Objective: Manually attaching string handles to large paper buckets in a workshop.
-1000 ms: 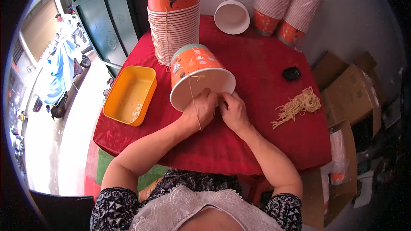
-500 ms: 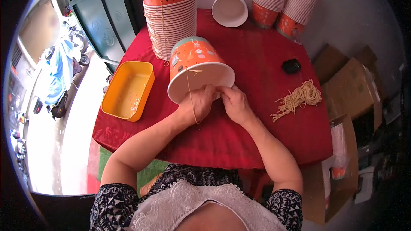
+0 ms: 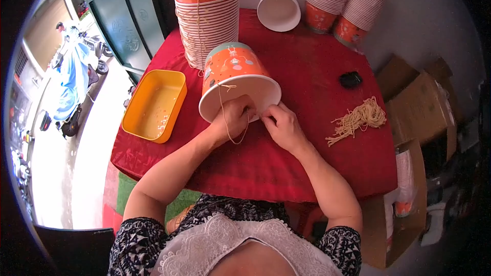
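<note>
An orange paper bucket (image 3: 238, 66) with a white rim and printed figures lies tilted at the middle of the table, its open mouth toward me. A thin beige cord (image 3: 238, 143) is tied at the rim's upper left and hangs in a loop over my left wrist. My left hand (image 3: 232, 116) is at the bucket's mouth, its fingers curled inside, with the cord running up to them. At the lower right rim, my right hand (image 3: 282, 127) pinches the bucket's edge between thumb and fingers. Whatever else its fingertips hold is hidden.
A yellow plastic tub (image 3: 134, 110) stands left on the red tablecloth (image 3: 317, 174). Behind rise nested orange buckets (image 3: 207, 30), a white bucket (image 3: 279, 13) and wrapped stacks (image 3: 353, 15). To the right lie a cord bundle (image 3: 360, 118) and a small black object (image 3: 350, 79). Cardboard boxes (image 3: 419, 105) sit beyond.
My left hand has drawn slightly away from the right, its fingers now curled inside the mouth. The cord loop shows wider below it. The right hand stays at the rim.
</note>
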The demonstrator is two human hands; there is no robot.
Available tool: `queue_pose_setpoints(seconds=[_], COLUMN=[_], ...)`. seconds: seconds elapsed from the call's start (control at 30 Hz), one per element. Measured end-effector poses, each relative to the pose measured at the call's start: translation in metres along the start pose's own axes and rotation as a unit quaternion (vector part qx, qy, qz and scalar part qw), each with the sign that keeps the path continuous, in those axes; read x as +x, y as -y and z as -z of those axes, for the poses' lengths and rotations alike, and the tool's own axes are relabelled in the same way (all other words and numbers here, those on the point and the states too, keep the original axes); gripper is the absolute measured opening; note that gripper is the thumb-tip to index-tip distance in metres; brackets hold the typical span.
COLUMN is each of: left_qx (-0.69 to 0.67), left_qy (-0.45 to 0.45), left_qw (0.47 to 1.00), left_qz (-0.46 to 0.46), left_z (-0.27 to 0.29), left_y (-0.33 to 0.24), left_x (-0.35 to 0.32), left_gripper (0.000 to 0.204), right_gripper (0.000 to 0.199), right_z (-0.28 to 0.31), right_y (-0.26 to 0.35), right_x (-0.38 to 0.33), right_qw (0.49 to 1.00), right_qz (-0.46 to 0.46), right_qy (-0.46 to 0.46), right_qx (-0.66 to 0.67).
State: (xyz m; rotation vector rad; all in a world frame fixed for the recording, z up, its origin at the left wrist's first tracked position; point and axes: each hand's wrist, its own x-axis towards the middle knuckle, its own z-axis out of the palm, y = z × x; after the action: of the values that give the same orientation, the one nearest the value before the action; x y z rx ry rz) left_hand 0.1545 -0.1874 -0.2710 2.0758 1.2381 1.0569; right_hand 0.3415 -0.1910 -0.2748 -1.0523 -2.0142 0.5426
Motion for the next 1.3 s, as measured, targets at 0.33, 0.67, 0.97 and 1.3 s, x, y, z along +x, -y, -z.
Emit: queue_pose_setpoints(seconds=[0.33,0.67,0.97,1.3], left_qx=[0.022,0.087,-0.117,-0.118], left_qy=[-0.037,-0.06,-0.002,0.111], left_qw=[0.999,0.994,0.989,0.975], left_qz=[0.001,0.032,0.092,0.152], left_z=[-0.002,-0.004,0.012,0.013], left_y=[0.0,-0.004,0.003,-0.004], left_x=[0.001,0.004,0.004,0.006], left_gripper=[0.014,0.013,0.027,0.033], right_gripper=[0.005,0.005,0.002,0.006], right_z=[0.0,0.008,0.006,0.007], right_y=[0.011,0.03,0.021,0.021], right_x=[-0.005,-0.008,-0.007,-0.004], right_qw=[0.986,0.94,0.956,0.966], right_qz=[0.125,0.234,0.213,0.182], right_qy=[0.002,0.01,0.002,0.039], right_qx=[-0.112,-0.247,-0.203,-0.179])
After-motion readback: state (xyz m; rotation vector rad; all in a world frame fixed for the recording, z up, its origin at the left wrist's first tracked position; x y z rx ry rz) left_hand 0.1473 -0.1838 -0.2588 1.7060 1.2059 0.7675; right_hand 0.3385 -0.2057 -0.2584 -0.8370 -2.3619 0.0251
